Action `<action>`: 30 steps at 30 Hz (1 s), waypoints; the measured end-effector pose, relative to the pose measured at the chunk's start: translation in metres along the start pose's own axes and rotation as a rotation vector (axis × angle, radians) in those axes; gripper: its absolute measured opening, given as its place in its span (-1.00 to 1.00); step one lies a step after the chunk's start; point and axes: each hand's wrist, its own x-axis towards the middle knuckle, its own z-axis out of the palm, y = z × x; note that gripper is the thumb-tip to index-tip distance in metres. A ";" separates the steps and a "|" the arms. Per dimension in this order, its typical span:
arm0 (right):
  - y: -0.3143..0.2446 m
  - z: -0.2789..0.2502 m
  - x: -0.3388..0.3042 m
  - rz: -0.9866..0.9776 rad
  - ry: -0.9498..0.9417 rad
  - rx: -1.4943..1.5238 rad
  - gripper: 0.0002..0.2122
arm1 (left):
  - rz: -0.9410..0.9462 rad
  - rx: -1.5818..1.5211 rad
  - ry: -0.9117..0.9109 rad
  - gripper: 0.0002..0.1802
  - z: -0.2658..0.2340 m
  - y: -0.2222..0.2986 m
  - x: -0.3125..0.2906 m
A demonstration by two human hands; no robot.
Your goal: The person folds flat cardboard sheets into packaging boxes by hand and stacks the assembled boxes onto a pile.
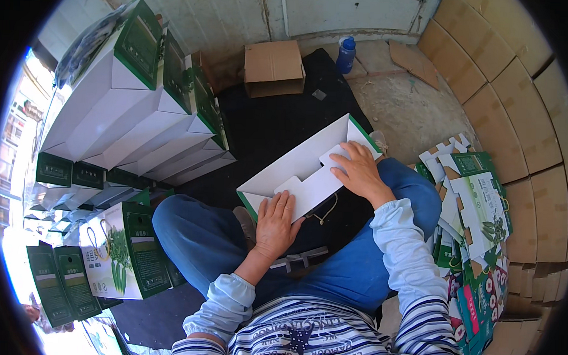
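**Since its mouth is open, I'd call that white box [315, 191] part-folded**

Walls are up, not closed yet. It's above the black mat [267, 124], well short of the far edge. Your left hand [275, 226] lies flattish, fingers close together; your right [361, 174] has fingers spread, both on the near panel. Shaped boxes [120, 118] line the mat's left edge; flat cartons [480, 212] past its right look unfolded.

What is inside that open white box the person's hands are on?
I can see only plain white card inside the box: a long wall and flaps. The left hand and right hand cover parts, so anything beneath them or the flaps is hidden.
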 end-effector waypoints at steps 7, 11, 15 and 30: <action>0.003 0.009 0.001 0.015 0.029 -0.032 -0.80 | 0.027 -0.017 -0.031 -0.43 0.001 -0.001 0.002; -0.003 0.010 0.002 0.000 0.090 -0.002 -0.77 | -0.031 -0.117 -0.002 -0.45 -0.008 0.000 0.002; 0.000 -0.002 0.006 0.059 0.310 0.133 -0.66 | -0.052 -0.186 0.224 -0.48 -0.024 -0.010 -0.003; 0.094 0.005 0.022 0.894 -0.237 0.444 -0.31 | -1.381 -1.882 -0.049 -0.12 0.061 -0.109 -0.021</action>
